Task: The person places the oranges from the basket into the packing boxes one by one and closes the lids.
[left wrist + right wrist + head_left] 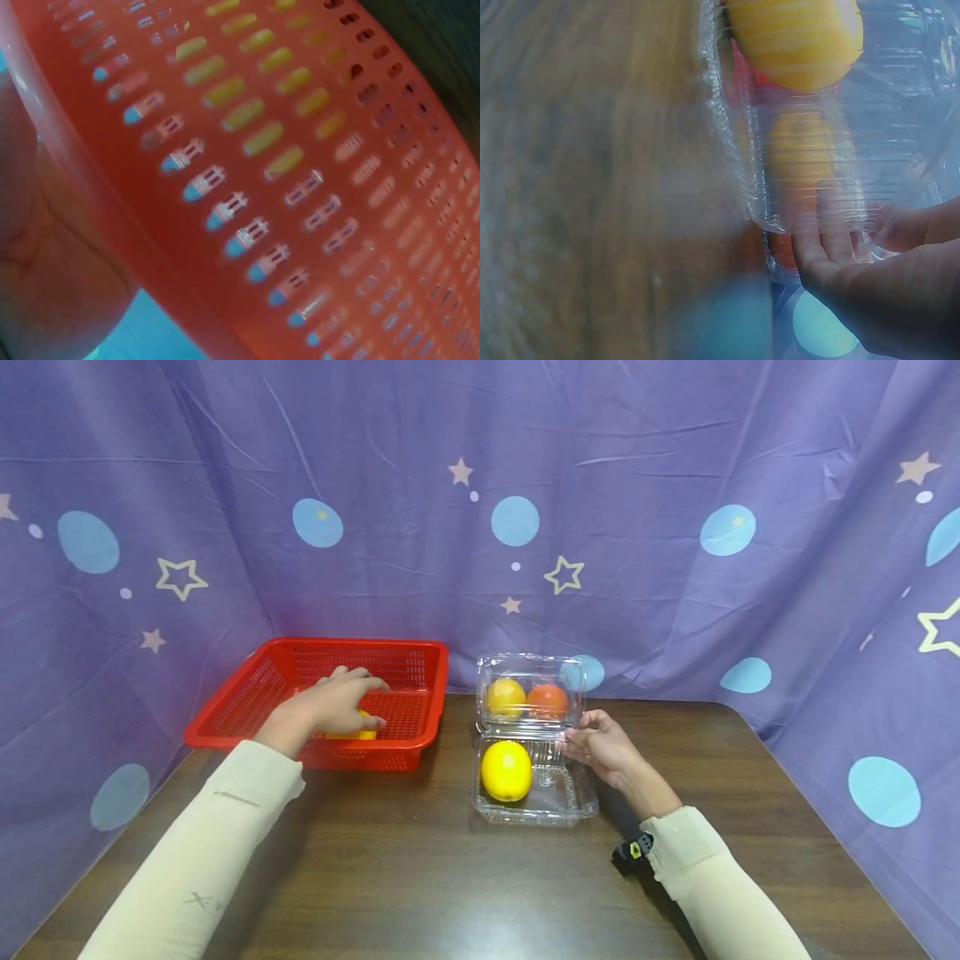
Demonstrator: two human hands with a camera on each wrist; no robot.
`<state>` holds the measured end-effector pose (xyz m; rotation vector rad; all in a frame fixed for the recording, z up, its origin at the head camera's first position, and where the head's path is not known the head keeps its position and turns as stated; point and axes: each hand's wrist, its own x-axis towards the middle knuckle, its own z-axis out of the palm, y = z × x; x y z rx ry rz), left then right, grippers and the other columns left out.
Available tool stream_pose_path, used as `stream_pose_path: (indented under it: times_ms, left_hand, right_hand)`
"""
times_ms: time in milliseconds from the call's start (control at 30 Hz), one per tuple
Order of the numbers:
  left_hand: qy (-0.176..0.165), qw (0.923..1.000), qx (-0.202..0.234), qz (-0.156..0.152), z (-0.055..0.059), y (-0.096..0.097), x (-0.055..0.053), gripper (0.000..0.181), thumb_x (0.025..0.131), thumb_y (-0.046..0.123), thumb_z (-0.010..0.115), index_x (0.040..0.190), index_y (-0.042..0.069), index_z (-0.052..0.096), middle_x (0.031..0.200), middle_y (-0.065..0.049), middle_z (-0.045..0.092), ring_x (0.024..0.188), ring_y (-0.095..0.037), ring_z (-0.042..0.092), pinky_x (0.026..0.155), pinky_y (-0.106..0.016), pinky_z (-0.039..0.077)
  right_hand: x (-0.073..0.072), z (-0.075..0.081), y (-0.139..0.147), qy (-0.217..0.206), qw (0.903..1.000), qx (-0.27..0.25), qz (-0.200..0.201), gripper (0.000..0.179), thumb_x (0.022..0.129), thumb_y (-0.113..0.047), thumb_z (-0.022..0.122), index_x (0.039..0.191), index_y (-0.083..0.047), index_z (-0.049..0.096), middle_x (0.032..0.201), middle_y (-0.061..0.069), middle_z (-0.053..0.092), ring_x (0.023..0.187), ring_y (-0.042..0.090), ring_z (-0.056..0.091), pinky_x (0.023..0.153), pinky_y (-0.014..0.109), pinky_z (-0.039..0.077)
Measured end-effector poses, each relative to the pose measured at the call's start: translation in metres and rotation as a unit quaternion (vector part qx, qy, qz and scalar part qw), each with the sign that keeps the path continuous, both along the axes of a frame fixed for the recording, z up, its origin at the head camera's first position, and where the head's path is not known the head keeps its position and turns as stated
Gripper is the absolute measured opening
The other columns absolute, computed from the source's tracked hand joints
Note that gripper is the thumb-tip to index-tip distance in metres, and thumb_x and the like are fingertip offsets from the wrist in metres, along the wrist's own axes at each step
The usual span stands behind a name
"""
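Note:
My left hand (341, 700) reaches into the red plastic basket (431, 727), its fingers spread above a yellow fruit (352, 735) that the hand and basket wall partly hide. In the left wrist view, yellow shows through the slots of the basket (180, 217). On the right, my right hand (606, 750) pinches the side edge of a clear plastic clamshell box (573, 806) near its hinge. The box stands open with its lid raised. A round yellow fruit (506, 772) sits in the left half of its base.
Through the raised lid (531, 662) a yellow-orange fruit (506, 698) and a red-orange fruit (547, 702) show. The brown wooden table (420, 877) ends at a purple patterned curtain (405, 460). A black strap (630, 853) hangs at the right wrist.

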<state>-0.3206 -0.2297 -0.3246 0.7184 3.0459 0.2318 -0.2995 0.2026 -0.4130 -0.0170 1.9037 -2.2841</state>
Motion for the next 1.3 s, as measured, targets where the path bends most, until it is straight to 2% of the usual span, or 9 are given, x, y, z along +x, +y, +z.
stream_pose_path:
  times_ms: [167,367,533,667,833,1033,1133,1300]
  left_hand:
    - [-0.047,0.9987,-0.013,0.017,0.002,-0.009,0.002,0.06,0.084,0.036,0.081,0.138,0.015,0.062,0.14,-0.021,0.052,0.121,-0.044,0.045,0.092,-0.065,0.044]
    - [-0.104,0.9942,-0.008,0.027,-0.002,-0.017,-0.001,0.059,0.083,0.017,0.078,0.139,0.013,0.061,0.136,-0.02,0.053,0.122,-0.043,0.048,0.095,-0.061,0.046]
    - [-0.117,0.993,0.01,0.01,-0.01,-0.023,-0.008,0.058,0.08,0.004,0.074,0.137,0.01,0.063,0.131,-0.02,0.057,0.117,-0.036,0.052,0.098,-0.056,0.045]
    - [-0.13,0.9912,0.024,0.007,-0.013,-0.026,-0.012,0.058,0.08,0.008,0.077,0.136,0.009,0.063,0.131,-0.017,0.06,0.116,-0.033,0.054,0.1,-0.055,0.045]
    - [-0.151,0.9878,0.034,0.014,-0.017,-0.026,-0.016,0.058,0.079,0.017,0.082,0.133,0.011,0.063,0.123,-0.01,0.062,0.109,-0.03,0.054,0.093,-0.05,0.047]
    - [-0.125,0.9918,0.025,-0.002,-0.022,-0.027,-0.02,0.053,0.075,0.027,0.084,0.123,0.013,0.065,0.115,-0.009,0.059,0.104,-0.029,0.053,0.087,-0.045,0.047]
    - [-0.109,0.9937,0.028,-0.005,-0.025,-0.026,-0.02,0.051,0.075,0.031,0.083,0.12,0.015,0.064,0.114,-0.009,0.056,0.104,-0.032,0.05,0.084,-0.046,0.046]
    - [-0.066,0.997,0.04,0.004,-0.026,-0.024,-0.021,0.048,0.076,0.033,0.081,0.117,0.018,0.061,0.111,-0.008,0.053,0.101,-0.035,0.043,0.076,-0.044,0.042]
  right_hand:
    - [0.001,0.0,0.0,-0.001,1.0,-0.003,-0.001,0.024,0.1,0.013,0.045,0.102,-0.008,0.034,0.092,0.011,0.061,0.085,0.018,0.071,0.097,0.045,0.054]
    - [0.0,0.0,0.0,-0.002,1.0,-0.001,-0.002,0.023,0.1,0.012,0.046,0.102,-0.007,0.033,0.092,0.01,0.06,0.084,0.017,0.07,0.096,0.043,0.055]
    - [0.0,-0.001,0.0,-0.004,1.0,-0.004,-0.005,0.023,0.1,0.012,0.046,0.102,-0.007,0.033,0.092,0.01,0.062,0.084,0.017,0.07,0.095,0.042,0.056]
    - [-0.001,-0.003,-0.001,-0.007,0.9999,-0.006,-0.008,0.023,0.1,0.012,0.046,0.101,-0.007,0.034,0.091,0.01,0.062,0.083,0.017,0.07,0.095,0.042,0.056]
    - [-0.002,-0.002,0.0,-0.002,1.0,-0.008,-0.004,0.023,0.1,0.012,0.046,0.101,-0.007,0.034,0.09,0.01,0.062,0.084,0.018,0.071,0.096,0.043,0.055]
    - [-0.003,-0.003,0.0,-0.003,1.0,-0.005,-0.006,0.023,0.1,0.012,0.046,0.102,-0.007,0.034,0.09,0.01,0.061,0.084,0.019,0.071,0.096,0.044,0.055]
    - [-0.003,-0.003,-0.001,-0.005,1.0,-0.003,-0.006,0.023,0.099,0.013,0.046,0.102,-0.007,0.034,0.091,0.011,0.061,0.084,0.019,0.071,0.097,0.045,0.054]
    - [-0.002,-0.002,0.0,-0.005,1.0,-0.003,-0.007,0.023,0.099,0.013,0.046,0.102,-0.007,0.034,0.092,0.011,0.06,0.085,0.018,0.07,0.099,0.046,0.052]
